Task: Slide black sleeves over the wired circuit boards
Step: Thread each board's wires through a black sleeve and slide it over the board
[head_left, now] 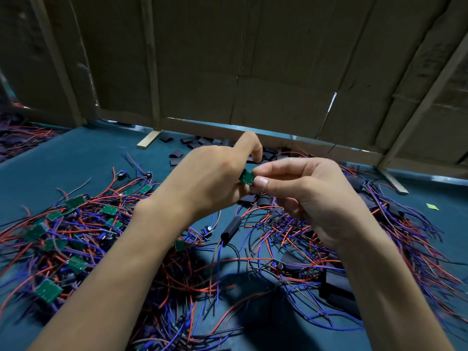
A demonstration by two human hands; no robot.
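Both my hands meet above the teal table. My right hand pinches a small green circuit board between thumb and forefinger. My left hand closes around the board's other end; a black sleeve may sit inside its fingers, but I cannot tell. Bare green boards with red and blue wires lie heaped at the left. One sleeved board lies under my hands. Loose black sleeves are scattered at the back.
A cardboard wall with wooden battens closes off the back of the teal table. More wires and black-sleeved boards pile up at the right. A small green scrap lies far right.
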